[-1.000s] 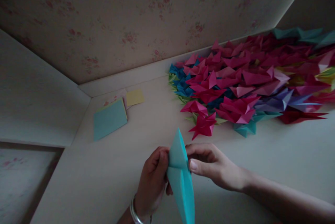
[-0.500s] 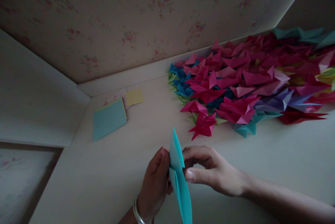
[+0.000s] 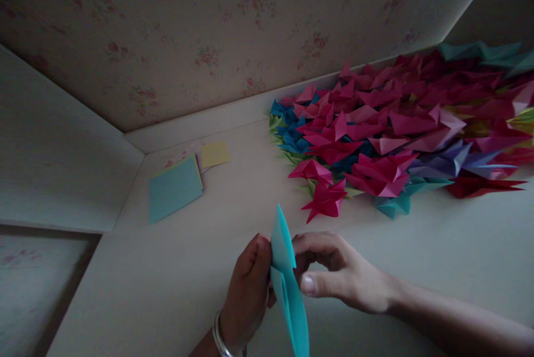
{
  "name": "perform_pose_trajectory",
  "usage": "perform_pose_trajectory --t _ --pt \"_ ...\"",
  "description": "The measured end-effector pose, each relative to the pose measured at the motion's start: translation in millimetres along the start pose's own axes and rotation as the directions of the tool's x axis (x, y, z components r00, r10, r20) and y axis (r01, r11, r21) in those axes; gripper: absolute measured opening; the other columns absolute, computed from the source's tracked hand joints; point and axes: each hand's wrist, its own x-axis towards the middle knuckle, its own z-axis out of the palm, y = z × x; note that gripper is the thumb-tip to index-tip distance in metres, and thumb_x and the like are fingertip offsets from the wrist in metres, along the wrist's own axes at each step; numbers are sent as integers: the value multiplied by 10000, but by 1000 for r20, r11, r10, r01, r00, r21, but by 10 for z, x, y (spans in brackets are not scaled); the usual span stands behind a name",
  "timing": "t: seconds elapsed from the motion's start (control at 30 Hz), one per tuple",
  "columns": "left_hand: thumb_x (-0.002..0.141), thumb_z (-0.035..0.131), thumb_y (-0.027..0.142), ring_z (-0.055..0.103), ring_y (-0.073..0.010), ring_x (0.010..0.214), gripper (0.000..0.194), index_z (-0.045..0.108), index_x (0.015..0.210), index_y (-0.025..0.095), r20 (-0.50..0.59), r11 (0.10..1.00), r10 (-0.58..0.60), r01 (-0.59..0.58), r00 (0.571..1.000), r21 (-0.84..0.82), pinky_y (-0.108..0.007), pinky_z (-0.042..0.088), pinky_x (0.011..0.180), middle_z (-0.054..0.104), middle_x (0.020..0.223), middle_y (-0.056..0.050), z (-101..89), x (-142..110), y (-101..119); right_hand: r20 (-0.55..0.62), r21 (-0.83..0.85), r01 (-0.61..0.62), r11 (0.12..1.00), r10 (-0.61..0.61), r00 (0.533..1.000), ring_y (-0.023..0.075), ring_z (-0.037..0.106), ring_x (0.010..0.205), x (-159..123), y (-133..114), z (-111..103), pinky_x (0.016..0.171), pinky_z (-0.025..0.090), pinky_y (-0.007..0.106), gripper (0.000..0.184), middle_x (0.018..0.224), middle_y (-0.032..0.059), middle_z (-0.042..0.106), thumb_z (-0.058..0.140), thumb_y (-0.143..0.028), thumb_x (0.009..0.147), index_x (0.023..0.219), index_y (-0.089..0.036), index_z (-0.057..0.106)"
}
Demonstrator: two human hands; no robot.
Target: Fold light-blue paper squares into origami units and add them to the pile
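A folded piece of turquoise paper [image 3: 294, 304] stands on edge in front of me, with a pointed top, a notch partway down and layers slightly parted lower down. My left hand [image 3: 249, 284], a silvery bangle at its wrist, grips it from the left with the thumb against the paper. On the other side, my right hand [image 3: 334, 273] is curled with its fingers at the notch and the thumb beside the right edge. The right fingertips are partly hidden by the paper.
A large heap of folded paper pieces [image 3: 375, 129], mostly pink with blue, green and purple, lies along the wall at the right. A stack of light-blue paper squares [image 3: 175, 190] and a small yellow paper [image 3: 215, 154] lie on the white tabletop [image 3: 146, 290] at the left.
The right thumb has shifted slightly away from the notch, to the right. The paper and my left hand stay almost as they were.
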Motion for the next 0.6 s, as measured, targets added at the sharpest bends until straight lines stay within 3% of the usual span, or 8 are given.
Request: perform_pose_trajectory --t 0.6 --pt "829 599 669 342 -54 395 507 491 682 197 33 997 -21 23 999 -72 -150 273 361 405 481 99 -11 0 -8 76 173 -33 984 20 997 186 653 772 0 46 12 812 537 364 409 842 70 708 715 -508 840 1021 -143 758"
